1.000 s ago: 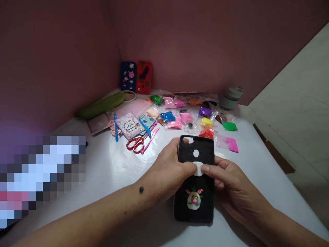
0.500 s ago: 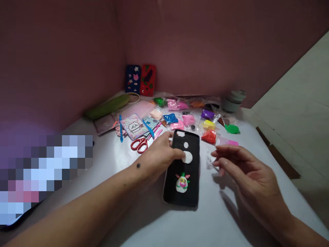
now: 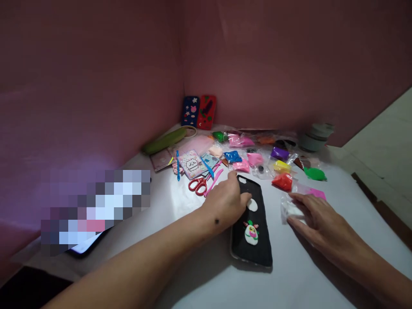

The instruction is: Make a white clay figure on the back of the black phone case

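A black phone case (image 3: 257, 249) lies flat on the white table (image 3: 180, 240), bearing a small clay figure (image 3: 251, 233) and a white clay disc (image 3: 252, 205). My left hand (image 3: 227, 201) rests on the case's left edge, its thumb pressing the white disc. My right hand (image 3: 317, 225) lies to the right of the case, fingers stretched over a clear bag of white clay (image 3: 291, 210).
Several small bags of coloured clay (image 3: 280, 165) lie behind the case. Red scissors (image 3: 199, 183), blue and pink tools and a sticker card (image 3: 192, 163) sit to the left. Two decorated cases (image 3: 198, 112) lean on the back wall. A grey container (image 3: 313, 137) stands far right.
My right hand left the white disc and moved right onto the bag of white clay. The left thumb stays on the disc. The view has shifted left.
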The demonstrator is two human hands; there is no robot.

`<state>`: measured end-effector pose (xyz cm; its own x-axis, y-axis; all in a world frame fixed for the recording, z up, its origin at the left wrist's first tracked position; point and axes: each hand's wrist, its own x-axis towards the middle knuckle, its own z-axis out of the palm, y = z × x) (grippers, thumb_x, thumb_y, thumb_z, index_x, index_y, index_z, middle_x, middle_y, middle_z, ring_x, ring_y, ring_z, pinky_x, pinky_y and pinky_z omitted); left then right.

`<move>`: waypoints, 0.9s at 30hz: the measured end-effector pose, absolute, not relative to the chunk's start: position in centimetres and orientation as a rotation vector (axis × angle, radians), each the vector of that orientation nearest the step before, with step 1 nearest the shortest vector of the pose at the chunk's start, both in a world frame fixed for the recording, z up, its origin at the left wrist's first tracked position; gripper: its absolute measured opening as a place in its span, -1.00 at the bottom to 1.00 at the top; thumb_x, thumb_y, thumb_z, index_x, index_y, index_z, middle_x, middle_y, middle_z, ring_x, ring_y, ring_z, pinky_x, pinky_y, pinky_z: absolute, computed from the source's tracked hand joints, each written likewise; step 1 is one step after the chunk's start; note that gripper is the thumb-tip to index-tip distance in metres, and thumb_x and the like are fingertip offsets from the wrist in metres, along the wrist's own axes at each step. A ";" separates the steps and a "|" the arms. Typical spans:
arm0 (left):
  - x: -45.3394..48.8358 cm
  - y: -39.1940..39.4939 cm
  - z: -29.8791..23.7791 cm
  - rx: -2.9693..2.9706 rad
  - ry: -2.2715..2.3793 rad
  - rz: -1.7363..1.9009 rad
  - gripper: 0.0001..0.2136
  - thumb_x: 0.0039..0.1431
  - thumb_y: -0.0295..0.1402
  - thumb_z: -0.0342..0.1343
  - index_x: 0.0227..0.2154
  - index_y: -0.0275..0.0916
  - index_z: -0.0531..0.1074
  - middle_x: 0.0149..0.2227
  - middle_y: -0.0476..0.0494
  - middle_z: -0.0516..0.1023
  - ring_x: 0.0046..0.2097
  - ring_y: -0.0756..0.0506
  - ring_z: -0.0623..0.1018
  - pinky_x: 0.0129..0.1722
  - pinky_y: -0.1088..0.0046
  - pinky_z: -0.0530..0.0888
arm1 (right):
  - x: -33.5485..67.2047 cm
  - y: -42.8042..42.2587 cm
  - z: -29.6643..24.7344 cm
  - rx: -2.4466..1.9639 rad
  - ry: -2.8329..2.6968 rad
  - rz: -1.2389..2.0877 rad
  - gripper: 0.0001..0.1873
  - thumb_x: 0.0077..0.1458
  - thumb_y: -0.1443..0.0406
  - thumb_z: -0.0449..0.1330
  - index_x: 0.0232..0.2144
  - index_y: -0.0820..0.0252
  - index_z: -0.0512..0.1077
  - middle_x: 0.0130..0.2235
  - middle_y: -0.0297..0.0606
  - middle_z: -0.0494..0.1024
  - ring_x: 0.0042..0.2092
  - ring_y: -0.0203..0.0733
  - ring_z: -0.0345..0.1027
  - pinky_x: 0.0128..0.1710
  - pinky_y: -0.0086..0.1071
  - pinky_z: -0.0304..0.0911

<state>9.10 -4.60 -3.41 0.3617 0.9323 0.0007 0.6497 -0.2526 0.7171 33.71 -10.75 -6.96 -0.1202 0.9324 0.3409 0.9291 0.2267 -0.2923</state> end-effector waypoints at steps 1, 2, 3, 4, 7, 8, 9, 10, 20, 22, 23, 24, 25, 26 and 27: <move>9.1 -4.8 -3.3 2.128 1.400 0.576 -0.58 0.15 -0.28 0.02 0.05 -0.32 0.20 -0.22 -0.33 0.48 -0.15 -0.31 0.49 -0.20 0.16 0.40 | 33.6 -10.9 -6.9 -1.704 -2.021 0.034 -0.56 0.07 0.12 0.13 -0.03 0.20 0.35 -0.16 -0.03 0.52 -0.15 0.12 0.41 -0.25 -0.08 0.32; 9.1 -5.0 -3.2 2.258 1.421 0.591 -0.62 0.16 -0.30 0.02 0.02 -0.32 0.24 -0.20 -0.34 0.47 -0.14 -0.32 0.47 -0.19 0.14 0.40 | 33.4 -11.0 -6.7 -1.694 -1.983 0.053 -0.53 0.07 0.11 0.14 0.01 0.18 0.33 -0.13 -0.03 0.51 -0.16 0.11 0.42 -0.28 -0.10 0.33; 9.1 -5.1 -3.1 2.375 1.425 0.623 -0.68 0.16 -0.33 0.02 -0.03 -0.32 0.28 -0.19 -0.35 0.45 -0.12 -0.32 0.45 -0.17 0.13 0.39 | 33.2 -11.2 -6.6 -1.678 -1.946 0.066 -0.51 0.08 0.11 0.14 0.04 0.15 0.31 -0.10 -0.04 0.50 -0.15 0.10 0.42 -0.28 -0.11 0.33; 9.1 -5.3 -3.0 2.468 1.410 0.663 -0.73 0.16 -0.36 0.01 -0.09 -0.33 0.31 -0.17 -0.35 0.43 -0.10 -0.31 0.43 -0.16 0.13 0.39 | 32.9 -11.5 -6.4 -1.654 -1.915 0.077 -0.52 0.09 0.11 0.14 0.06 0.11 0.30 -0.08 -0.05 0.49 -0.14 0.09 0.41 -0.27 -0.11 0.33; 9.4 -5.8 -2.8 2.506 1.233 0.785 -0.83 0.19 -0.39 -0.02 -0.19 -0.33 0.36 -0.16 -0.30 0.42 -0.12 -0.21 0.43 -0.14 0.21 0.40 | 31.6 -12.2 -5.9 -1.563 -1.877 0.104 -0.58 0.13 0.16 0.13 0.06 0.03 0.33 -0.06 -0.12 0.48 -0.09 0.06 0.38 -0.17 -0.11 0.31; 9.6 -6.1 -2.7 2.442 1.136 0.820 -0.84 0.20 -0.39 -0.03 -0.22 -0.31 0.38 -0.19 -0.26 0.44 -0.17 -0.16 0.44 -0.17 0.27 0.41 | 31.0 -12.5 -5.7 -1.530 -1.887 0.114 -0.58 0.13 0.18 0.13 0.07 0.01 0.33 -0.06 -0.14 0.47 -0.09 0.04 0.37 -0.16 -0.12 0.30; 9.7 -6.3 -2.6 2.356 1.042 0.841 -0.86 0.21 -0.37 -0.02 -0.26 -0.30 0.39 -0.24 -0.20 0.46 -0.22 -0.12 0.45 -0.20 0.33 0.42 | 30.4 -12.7 -5.5 -1.504 -1.903 0.131 -0.56 0.14 0.21 0.13 0.09 -0.02 0.31 -0.07 -0.17 0.47 -0.11 0.01 0.38 -0.15 -0.13 0.30; 9.9 -6.6 -2.5 2.261 0.963 0.849 -0.87 0.21 -0.37 -0.01 -0.30 -0.28 0.41 -0.30 -0.14 0.47 -0.26 -0.08 0.46 -0.23 0.39 0.42 | 29.9 -13.0 -5.2 -1.454 -1.912 0.142 -0.55 0.14 0.24 0.13 0.10 -0.06 0.30 -0.08 -0.19 0.47 -0.11 -0.01 0.38 -0.13 -0.15 0.29; 10.6 -7.6 -2.4 1.813 0.862 0.808 -0.95 0.11 -0.41 0.05 -0.38 -0.25 0.39 -0.47 0.03 0.42 -0.43 0.04 0.40 -0.42 0.53 0.35 | 27.8 -13.6 -3.8 -1.323 -1.967 0.188 -0.54 0.20 0.39 0.08 0.13 -0.07 0.27 -0.18 -0.23 0.43 -0.12 -0.15 0.35 -0.22 -0.35 0.32; 10.6 -7.7 -2.5 1.830 0.870 0.844 -0.89 0.08 -0.46 0.05 -0.30 -0.24 0.36 -0.47 0.05 0.41 -0.42 0.03 0.39 -0.41 0.52 0.35 | 27.8 -13.5 -3.9 -1.325 -1.980 0.162 -0.50 0.19 0.40 0.08 0.16 -0.04 0.23 -0.19 -0.22 0.42 -0.19 -0.17 0.34 -0.27 -0.35 0.32; 10.5 -7.7 -2.5 1.854 0.869 0.873 -0.85 0.06 -0.49 0.05 -0.27 -0.23 0.34 -0.46 0.05 0.40 -0.42 0.03 0.39 -0.40 0.52 0.35 | 27.8 -13.6 -4.0 -1.328 -1.981 0.151 -0.47 0.19 0.41 0.08 0.18 -0.04 0.21 -0.20 -0.22 0.42 -0.22 -0.18 0.33 -0.29 -0.35 0.31; 10.5 -7.8 -2.6 1.899 0.860 0.906 -0.83 0.05 -0.52 0.03 -0.26 -0.22 0.32 -0.44 0.03 0.40 -0.41 0.03 0.39 -0.39 0.51 0.35 | 27.7 -13.6 -4.1 -1.326 -1.981 0.140 -0.44 0.19 0.42 0.08 0.20 -0.04 0.19 -0.20 -0.22 0.41 -0.24 -0.18 0.32 -0.30 -0.34 0.30; 10.5 -7.8 -2.7 1.962 0.846 0.935 -0.83 0.04 -0.55 0.01 -0.28 -0.22 0.32 -0.41 0.01 0.40 -0.39 0.03 0.38 -0.38 0.50 0.34 | 27.7 -13.7 -4.1 -1.323 -1.981 0.133 -0.42 0.19 0.43 0.08 0.21 -0.05 0.17 -0.21 -0.23 0.40 -0.26 -0.18 0.30 -0.31 -0.34 0.30; 10.5 -7.9 -2.7 2.030 0.831 0.961 -0.83 0.04 -0.57 0.00 -0.31 -0.22 0.33 -0.37 -0.02 0.40 -0.37 0.02 0.38 -0.37 0.49 0.34 | 27.7 -13.7 -4.1 -1.319 -1.982 0.132 -0.41 0.19 0.43 0.08 0.22 -0.06 0.15 -0.22 -0.24 0.39 -0.27 -0.19 0.29 -0.31 -0.34 0.29; 10.4 -7.9 -2.8 2.090 0.820 0.977 -0.84 0.05 -0.58 -0.01 -0.32 -0.23 0.34 -0.34 -0.04 0.40 -0.36 0.02 0.37 -0.36 0.48 0.34 | 27.7 -13.8 -4.0 -1.316 -1.982 0.136 -0.40 0.19 0.44 0.07 0.23 -0.08 0.14 -0.24 -0.25 0.38 -0.28 -0.19 0.29 -0.32 -0.34 0.29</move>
